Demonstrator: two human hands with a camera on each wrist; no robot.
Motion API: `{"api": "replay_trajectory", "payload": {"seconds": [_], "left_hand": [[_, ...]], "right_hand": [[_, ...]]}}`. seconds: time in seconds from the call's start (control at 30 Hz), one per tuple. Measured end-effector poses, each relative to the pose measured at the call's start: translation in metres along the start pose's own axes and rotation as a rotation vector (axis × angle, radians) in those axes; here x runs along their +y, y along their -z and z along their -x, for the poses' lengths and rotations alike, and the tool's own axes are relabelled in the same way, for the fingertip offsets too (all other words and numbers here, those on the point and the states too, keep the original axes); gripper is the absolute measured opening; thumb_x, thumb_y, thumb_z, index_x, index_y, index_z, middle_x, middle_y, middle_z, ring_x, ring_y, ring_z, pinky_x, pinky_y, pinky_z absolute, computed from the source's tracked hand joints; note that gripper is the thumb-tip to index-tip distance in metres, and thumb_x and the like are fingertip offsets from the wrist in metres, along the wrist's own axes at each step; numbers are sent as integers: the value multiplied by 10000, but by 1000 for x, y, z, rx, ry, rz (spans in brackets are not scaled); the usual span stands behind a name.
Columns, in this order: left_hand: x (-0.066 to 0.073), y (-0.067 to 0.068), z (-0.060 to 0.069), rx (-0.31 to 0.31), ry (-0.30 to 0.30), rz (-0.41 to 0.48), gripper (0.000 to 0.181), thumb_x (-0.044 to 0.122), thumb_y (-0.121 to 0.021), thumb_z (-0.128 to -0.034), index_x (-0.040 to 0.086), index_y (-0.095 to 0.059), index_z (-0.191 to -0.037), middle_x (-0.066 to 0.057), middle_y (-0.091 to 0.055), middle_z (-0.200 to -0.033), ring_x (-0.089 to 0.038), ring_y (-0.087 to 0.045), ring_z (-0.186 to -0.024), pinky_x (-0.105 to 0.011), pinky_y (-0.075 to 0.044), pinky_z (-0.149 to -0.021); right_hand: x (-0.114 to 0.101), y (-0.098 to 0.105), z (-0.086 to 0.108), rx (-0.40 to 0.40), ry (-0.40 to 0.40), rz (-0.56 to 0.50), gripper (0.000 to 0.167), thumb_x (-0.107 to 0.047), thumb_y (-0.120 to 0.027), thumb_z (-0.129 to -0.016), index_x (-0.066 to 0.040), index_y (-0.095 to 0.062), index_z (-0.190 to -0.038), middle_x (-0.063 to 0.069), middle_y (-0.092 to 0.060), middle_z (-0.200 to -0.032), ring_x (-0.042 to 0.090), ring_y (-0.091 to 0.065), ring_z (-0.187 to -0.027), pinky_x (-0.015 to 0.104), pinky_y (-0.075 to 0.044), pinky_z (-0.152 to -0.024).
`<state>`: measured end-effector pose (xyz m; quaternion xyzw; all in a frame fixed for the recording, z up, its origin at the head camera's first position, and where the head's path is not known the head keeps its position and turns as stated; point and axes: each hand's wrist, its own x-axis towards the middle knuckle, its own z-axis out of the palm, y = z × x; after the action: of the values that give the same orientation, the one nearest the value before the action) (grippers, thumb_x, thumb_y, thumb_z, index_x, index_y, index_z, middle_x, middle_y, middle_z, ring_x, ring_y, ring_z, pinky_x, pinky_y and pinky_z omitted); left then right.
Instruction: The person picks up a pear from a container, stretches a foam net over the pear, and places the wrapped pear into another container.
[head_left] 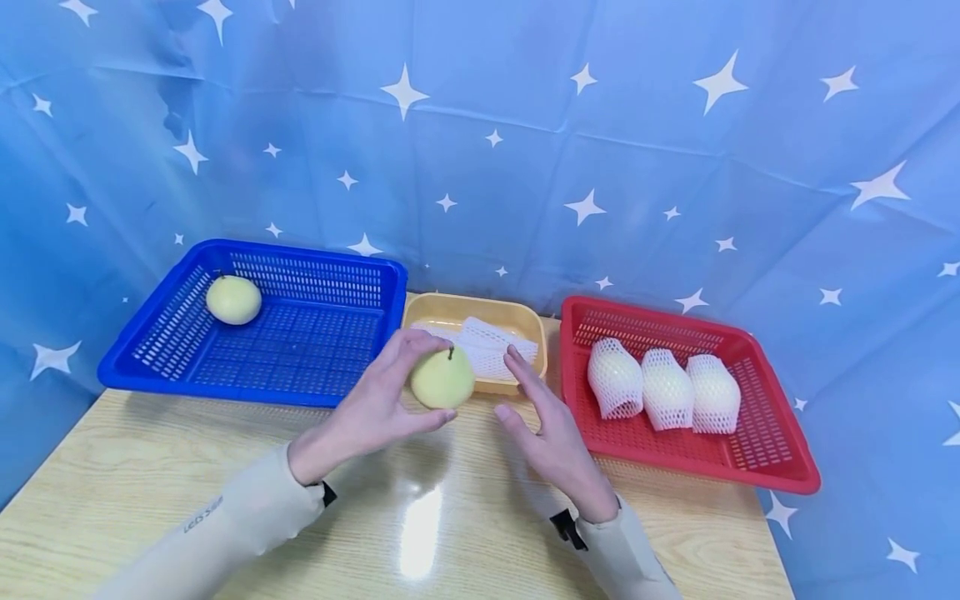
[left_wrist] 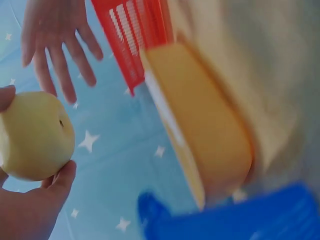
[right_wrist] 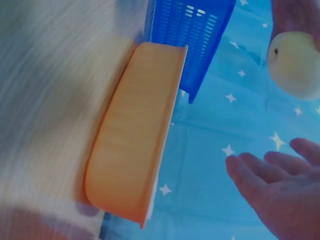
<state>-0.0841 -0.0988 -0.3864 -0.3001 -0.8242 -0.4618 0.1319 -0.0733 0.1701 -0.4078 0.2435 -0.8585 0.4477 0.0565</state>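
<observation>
My left hand (head_left: pixel 378 400) grips a pale yellow-green pear (head_left: pixel 442 379) above the table, its stem pointing up in the head view. In the left wrist view, fingers and thumb curl round the pear (left_wrist: pixel 37 135). My right hand (head_left: pixel 553 442) is held a short distance to the right of the pear, fingers apart, touching nothing; the right wrist view shows this hand (right_wrist: pixel 282 185) below the pear (right_wrist: pixel 296 65). Behind the hands stands a small yellow tray (head_left: pixel 517 312) with white foam net sleeves (head_left: pixel 487 346) inside.
A blue basket (head_left: pixel 300 387) at the left holds one bare pear (head_left: pixel 234 300). At the right, a red basket (head_left: pixel 697 467) holds three pears in white foam nets (head_left: pixel 667 390). A blue curtain with white stars (head_left: pixel 465 150) hangs behind the wooden table (head_left: pixel 337 533).
</observation>
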Motion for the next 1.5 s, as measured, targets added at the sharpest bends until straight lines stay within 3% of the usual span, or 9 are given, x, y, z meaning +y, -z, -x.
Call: {"api": "replay_trajectory", "payload": {"seconds": [0.13, 0.27, 0.47, 0.7, 0.97, 1.23, 1.5], "left_hand": [[-2, -17, 8, 3, 29, 54, 766, 192, -936, -743, 169, -569, -1415, -74, -529, -1383, -275, -558, -1247, -503, -517, -1015], [-5, -32, 12, -8, 46, 86, 762, 155, -936, -743, 179, -575, -1414, -51, -528, -1384, -262, -545, -1266, -504, -498, -1036], [-12, -52, 16, -39, 60, 110, 757, 118, -940, -737, 157, -585, -1405, -55, -540, -1355, -249, -567, -1252, -484, -488, -1063], [-15, -61, 22, -32, 87, 92, 767, 120, -939, -742, 147, -578, -1418, -35, -553, -1375, -233, -574, -1248, -454, -509, -1046], [-22, -70, 27, -47, 126, 49, 759, 134, -955, -723, 72, -522, -1343, -79, -553, -1333, -231, -578, -1198, -428, -536, -991], [-28, -81, 34, -120, 250, 54, 747, 148, -949, -722, 75, -463, -1284, -43, -515, -1229, -169, -564, -1018, -347, -538, -854], [-31, -85, 36, -166, 264, -16, 742, 150, -941, -723, 64, -475, -1294, -36, -546, -1197, -149, -574, -957, -313, -537, -782]], "right_hand": [[2, -1, 2, -29, 8, -128, 629, -146, -643, -1022, -173, -400, -1602, -4, -352, -1660, 245, -404, -1481, 456, -446, -1121], [4, -3, 3, -72, -31, -242, 619, -129, -632, -1027, -184, -406, -1600, -24, -417, -1621, 246, -493, -1418, 414, -443, -1124], [9, -10, 5, -107, -75, -338, 583, -117, -637, -1027, -127, -436, -1574, 53, -485, -1561, 276, -554, -1345, 397, -457, -1111], [13, -19, 7, -93, -93, -333, 542, -127, -681, -1004, -110, -506, -1517, 98, -539, -1486, 301, -588, -1290, 363, -495, -1070], [16, -26, 5, -122, -189, -340, 560, -153, -780, -941, -142, -553, -1453, 64, -583, -1426, 335, -591, -1279, 371, -519, -1042], [23, -30, 5, -225, -228, -325, 540, -157, -771, -948, -87, -538, -1429, 134, -551, -1436, 383, -570, -1301, 375, -517, -1043], [31, -36, 5, -271, -233, -313, 527, -127, -757, -934, -78, -525, -1404, 114, -553, -1412, 347, -579, -1295, 346, -512, -1046]]}}
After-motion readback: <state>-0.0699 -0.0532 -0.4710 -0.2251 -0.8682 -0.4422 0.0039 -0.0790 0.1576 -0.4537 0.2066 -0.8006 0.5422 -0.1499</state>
